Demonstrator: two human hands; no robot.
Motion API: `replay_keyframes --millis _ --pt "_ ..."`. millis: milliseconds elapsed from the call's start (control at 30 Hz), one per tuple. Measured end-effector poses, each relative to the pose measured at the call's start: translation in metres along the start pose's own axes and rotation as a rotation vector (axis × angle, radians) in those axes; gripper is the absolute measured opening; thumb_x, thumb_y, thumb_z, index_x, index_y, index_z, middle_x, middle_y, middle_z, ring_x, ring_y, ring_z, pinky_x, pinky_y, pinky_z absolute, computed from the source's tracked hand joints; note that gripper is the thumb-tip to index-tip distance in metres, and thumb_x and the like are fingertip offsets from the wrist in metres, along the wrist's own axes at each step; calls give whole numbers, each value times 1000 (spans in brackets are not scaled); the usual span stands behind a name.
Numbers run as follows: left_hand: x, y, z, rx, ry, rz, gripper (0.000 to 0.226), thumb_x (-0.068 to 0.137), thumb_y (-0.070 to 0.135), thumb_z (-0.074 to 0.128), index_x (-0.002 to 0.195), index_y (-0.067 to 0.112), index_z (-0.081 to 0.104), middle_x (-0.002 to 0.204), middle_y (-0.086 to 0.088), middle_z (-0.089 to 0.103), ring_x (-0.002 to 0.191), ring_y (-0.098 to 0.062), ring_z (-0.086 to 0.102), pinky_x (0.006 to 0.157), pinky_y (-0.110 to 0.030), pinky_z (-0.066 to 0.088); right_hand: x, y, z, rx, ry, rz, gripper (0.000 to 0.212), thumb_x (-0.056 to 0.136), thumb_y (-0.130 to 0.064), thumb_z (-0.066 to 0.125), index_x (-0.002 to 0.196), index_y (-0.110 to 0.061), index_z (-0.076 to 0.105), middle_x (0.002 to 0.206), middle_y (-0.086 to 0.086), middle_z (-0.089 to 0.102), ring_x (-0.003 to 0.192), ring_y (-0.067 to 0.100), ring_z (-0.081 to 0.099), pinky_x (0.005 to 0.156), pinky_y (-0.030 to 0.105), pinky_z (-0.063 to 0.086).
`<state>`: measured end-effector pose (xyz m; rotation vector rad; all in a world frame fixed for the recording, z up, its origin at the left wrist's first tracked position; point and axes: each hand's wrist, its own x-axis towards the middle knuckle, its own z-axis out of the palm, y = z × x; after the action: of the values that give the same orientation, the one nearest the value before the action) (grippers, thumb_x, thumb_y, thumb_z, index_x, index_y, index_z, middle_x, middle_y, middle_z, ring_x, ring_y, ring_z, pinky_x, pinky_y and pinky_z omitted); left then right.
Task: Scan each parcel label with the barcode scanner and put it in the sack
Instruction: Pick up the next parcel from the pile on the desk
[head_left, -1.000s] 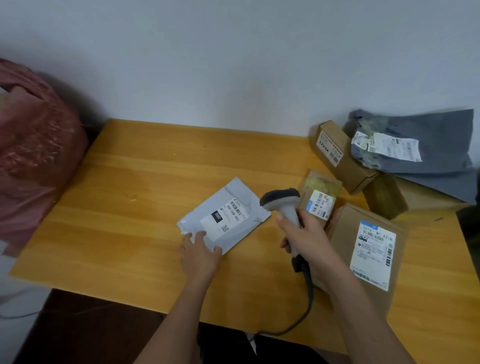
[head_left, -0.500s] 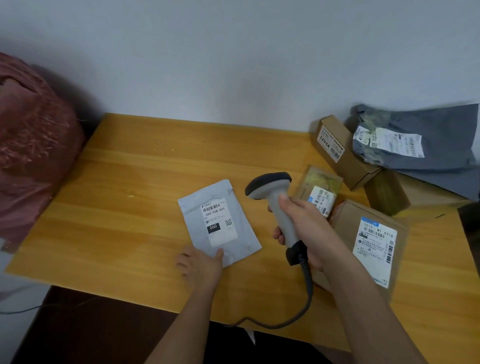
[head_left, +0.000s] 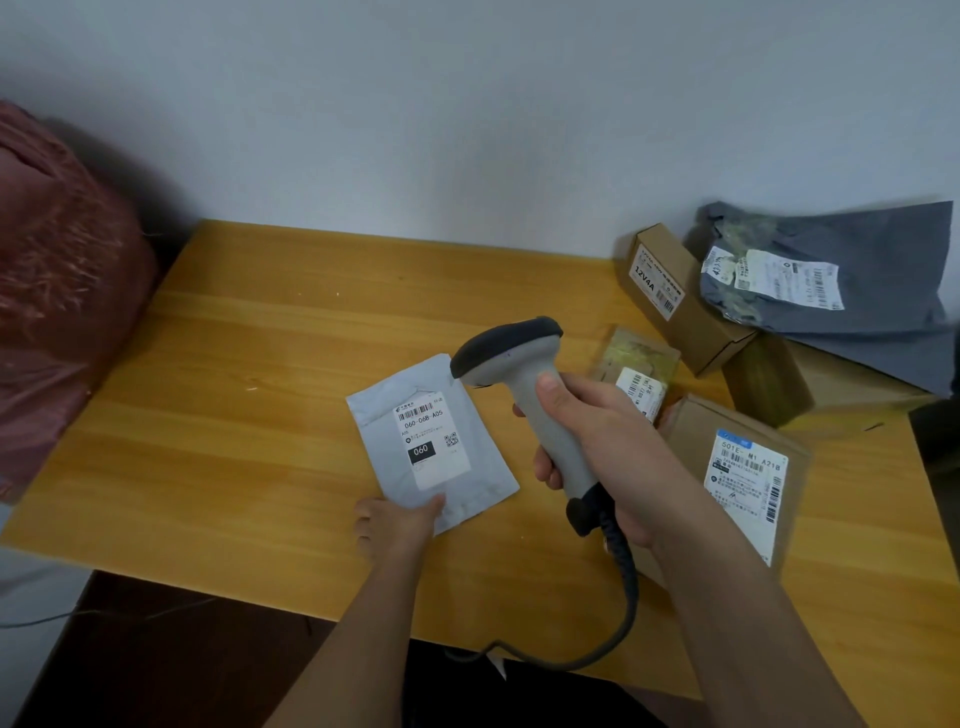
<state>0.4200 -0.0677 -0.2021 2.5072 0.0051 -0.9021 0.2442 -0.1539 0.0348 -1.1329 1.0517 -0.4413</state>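
Note:
A flat pale-blue mailer (head_left: 441, 405) lies label-up on the wooden table (head_left: 249, 447). My left hand (head_left: 397, 525) pinches its near corner, thumb on top. My right hand (head_left: 608, 447) grips the handle of a grey barcode scanner (head_left: 519, 374), held above the table just right of the mailer, its dark head tilted over the mailer's label. The scanner's cable (head_left: 623, 597) hangs off the front edge. A red woven sack (head_left: 62, 312) stands at the far left beside the table.
Other parcels sit at the right: a brown box with a blue-topped label (head_left: 748, 478), a small yellowish packet (head_left: 639, 374), a narrow carton marked 12V4A (head_left: 670, 296), a grey poly bag (head_left: 831, 275) on another box (head_left: 769, 379). A wall is behind.
My left hand turned the mailer on the table until its label stood upright toward me, then slid to its near corner. My right hand lifted the scanner and brought it over the mailer.

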Motion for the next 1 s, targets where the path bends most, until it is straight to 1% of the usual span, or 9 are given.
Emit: replay_keyframes --millis 100,167,267,367,467,533,667,767,1000 --pt "4 2 -1 -29 -25 -4 98 61 44 90 130 -2 38 133 -21 48 126 -38 46 104 -46 41 -3 -1 -1 5 -1 -9 34 104 -40 44 100 -13 65 61 2 58 49 10 55 52 23 46" --pt "8 0 0 -101 -95 28 73 70 34 87 122 -5 52 122 -19 61 109 -35 60 92 -44 51 -3 -1 -1 19 -1 -15 32 104 -39 45 102 -14 66 63 3 59 50 10 56 51 23 47" --pt "7 0 -6 -232 -180 74 31 84 12 74 110 -1 66 112 -16 69 89 -29 63 77 -35 51 -2 1 2 28 15 -7 28 103 -40 48 105 -19 65 64 4 60 54 12 57 55 26 47" --pt "5 9 -21 -262 -169 199 22 91 6 63 113 8 65 107 -9 67 93 -28 62 78 -36 52 1 1 7 8 51 -11 23 98 -43 55 106 -23 64 68 3 59 59 14 58 59 30 47" --pt "7 21 -47 -274 -133 400 15 93 0 56 103 12 59 92 -5 64 85 -25 60 64 -30 47 6 -5 18 17 82 -32 23 97 -40 59 107 -20 62 76 5 58 58 11 59 54 25 48" --pt "12 30 -69 -274 -110 536 15 95 -3 52 101 9 57 89 -7 63 81 -24 59 62 -29 46 11 -11 30 23 94 -54 23 97 -38 59 109 -18 61 76 5 59 55 10 59 51 23 48" --pt "22 51 -124 -273 11 785 17 96 -6 48 90 10 50 73 2 51 62 -11 43 50 -15 33 22 -27 69 43 136 -93 20 97 -35 61 107 -18 60 57 -3 62 55 14 59 55 30 48" --pt "31 71 -175 -354 138 867 14 97 -3 48 87 7 46 70 2 46 59 -11 38 50 -16 31 30 -43 104 62 123 -123 17 96 -35 63 105 -21 60 53 -4 61 57 17 57 62 39 46" --pt "62 121 -311 -656 477 862 13 98 7 52 88 9 45 76 -2 49 69 -15 50 63 -27 40 40 -78 194 29 3 -250 14 96 -36 62 104 -25 61 56 -9 61 56 15 59 59 34 49"
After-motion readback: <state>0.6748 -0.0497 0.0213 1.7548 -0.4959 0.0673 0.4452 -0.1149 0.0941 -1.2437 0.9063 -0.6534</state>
